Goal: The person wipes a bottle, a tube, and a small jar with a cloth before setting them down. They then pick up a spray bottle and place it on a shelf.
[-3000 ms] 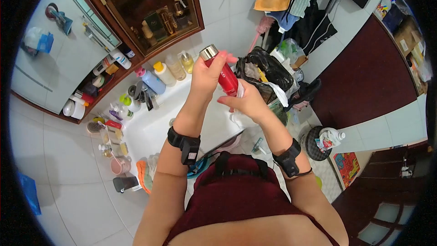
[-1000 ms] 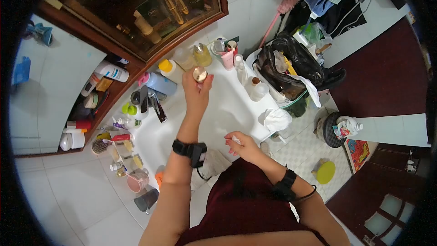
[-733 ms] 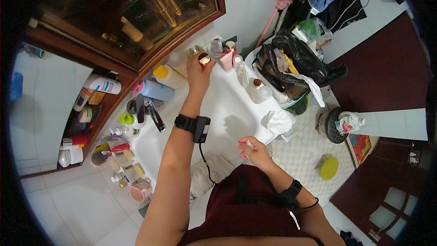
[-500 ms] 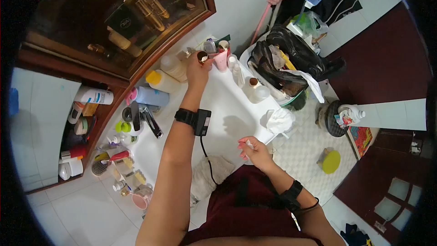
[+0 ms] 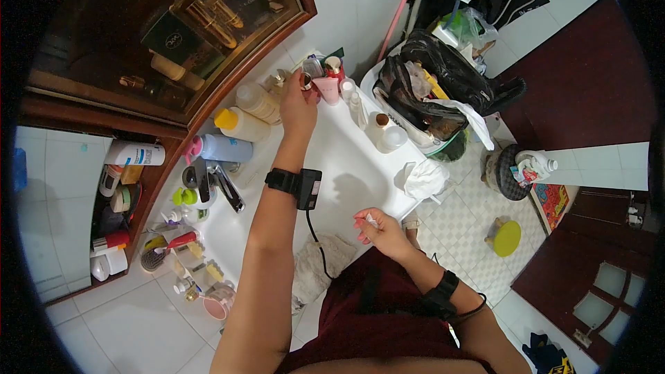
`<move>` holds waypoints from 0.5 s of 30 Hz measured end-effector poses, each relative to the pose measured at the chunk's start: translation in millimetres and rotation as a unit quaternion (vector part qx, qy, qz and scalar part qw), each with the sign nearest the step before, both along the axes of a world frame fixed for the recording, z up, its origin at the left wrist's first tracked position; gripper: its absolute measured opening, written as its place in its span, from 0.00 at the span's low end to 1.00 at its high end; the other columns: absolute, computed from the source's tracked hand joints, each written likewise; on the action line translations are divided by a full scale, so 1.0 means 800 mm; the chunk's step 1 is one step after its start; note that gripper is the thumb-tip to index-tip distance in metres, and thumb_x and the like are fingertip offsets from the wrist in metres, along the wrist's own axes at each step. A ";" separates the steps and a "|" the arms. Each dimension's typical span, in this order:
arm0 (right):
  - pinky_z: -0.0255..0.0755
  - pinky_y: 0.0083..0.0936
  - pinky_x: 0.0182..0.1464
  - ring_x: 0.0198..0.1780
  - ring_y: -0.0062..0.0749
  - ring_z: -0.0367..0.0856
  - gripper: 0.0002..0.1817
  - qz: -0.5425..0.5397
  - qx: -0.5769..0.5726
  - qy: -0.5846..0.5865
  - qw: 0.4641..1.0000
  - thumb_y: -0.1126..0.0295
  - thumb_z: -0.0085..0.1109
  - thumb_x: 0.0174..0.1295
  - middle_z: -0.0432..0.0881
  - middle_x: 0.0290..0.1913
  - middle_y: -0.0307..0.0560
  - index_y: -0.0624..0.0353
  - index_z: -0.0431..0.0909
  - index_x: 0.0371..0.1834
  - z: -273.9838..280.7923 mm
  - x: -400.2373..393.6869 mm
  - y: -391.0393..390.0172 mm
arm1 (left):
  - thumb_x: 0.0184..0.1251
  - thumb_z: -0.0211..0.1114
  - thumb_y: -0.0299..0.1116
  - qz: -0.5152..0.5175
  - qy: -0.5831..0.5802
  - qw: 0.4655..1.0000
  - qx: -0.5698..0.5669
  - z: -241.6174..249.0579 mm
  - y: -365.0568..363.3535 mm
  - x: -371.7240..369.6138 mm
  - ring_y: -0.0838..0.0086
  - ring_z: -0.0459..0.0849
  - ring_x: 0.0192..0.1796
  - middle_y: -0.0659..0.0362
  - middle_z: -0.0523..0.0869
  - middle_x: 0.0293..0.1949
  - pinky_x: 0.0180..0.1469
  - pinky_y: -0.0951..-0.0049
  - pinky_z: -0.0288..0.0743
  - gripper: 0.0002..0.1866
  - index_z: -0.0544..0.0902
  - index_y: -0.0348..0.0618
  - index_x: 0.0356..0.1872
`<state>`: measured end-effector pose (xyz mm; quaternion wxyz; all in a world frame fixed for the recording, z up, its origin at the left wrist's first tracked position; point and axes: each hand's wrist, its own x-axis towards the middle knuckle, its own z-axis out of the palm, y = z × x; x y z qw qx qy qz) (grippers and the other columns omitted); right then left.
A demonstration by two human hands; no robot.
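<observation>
My left hand reaches to the far corner of the white sink. Its fingers are wrapped round a small bottle with a dark top, partly hidden by the hand. A pink tube stands just right of those fingers, and a cream-coloured bottle stands to their left. Over the sink's near right side is my right hand, its fingers curled round a small bit of white tissue. A crumpled white tissue lies on the sink's right edge.
Beside the faucet stand a blue bottle and a yellow-capped bottle. A white bottle is on the right rim. Beyond it is a bin with a black bag. A grey cloth hangs over the front edge.
The view has shifted slightly. My left hand stays on the small bottle in the corner, its fingers slightly turned. My right hand has moved a little left.
</observation>
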<state>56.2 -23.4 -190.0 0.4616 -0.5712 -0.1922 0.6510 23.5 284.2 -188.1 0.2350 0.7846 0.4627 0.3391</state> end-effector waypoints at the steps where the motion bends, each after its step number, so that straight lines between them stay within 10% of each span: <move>1: 0.74 0.19 0.35 0.33 0.23 0.79 0.11 0.001 -0.001 0.002 1.000 0.72 0.49 0.66 0.77 0.40 0.40 0.60 0.70 0.51 0.000 0.001 -0.001 | 0.49 0.68 0.24 -0.002 0.016 1.000 0.026 0.002 0.000 -0.001 0.57 0.77 0.50 0.49 0.75 0.52 0.53 0.63 0.70 0.28 0.72 0.40 0.56; 9: 0.74 0.19 0.34 0.32 0.22 0.78 0.13 -0.001 -0.005 0.004 1.000 0.65 0.51 0.67 0.78 0.38 0.40 0.60 0.70 0.49 0.000 0.009 -0.008 | 0.52 0.68 0.36 -0.059 0.162 0.967 0.186 0.031 -0.001 0.000 0.53 0.68 0.59 0.53 0.75 0.56 0.63 0.51 0.55 0.16 0.83 0.47 0.44; 15: 0.73 0.19 0.33 0.31 0.22 0.78 0.12 -0.010 0.006 -0.003 1.000 0.65 0.51 0.67 0.78 0.37 0.41 0.60 0.71 0.48 0.011 0.017 -0.015 | 0.52 0.67 0.34 -0.088 0.079 0.991 0.063 0.020 -0.013 -0.012 0.59 0.80 0.44 0.56 0.83 0.40 0.46 0.62 0.72 0.08 0.82 0.47 0.34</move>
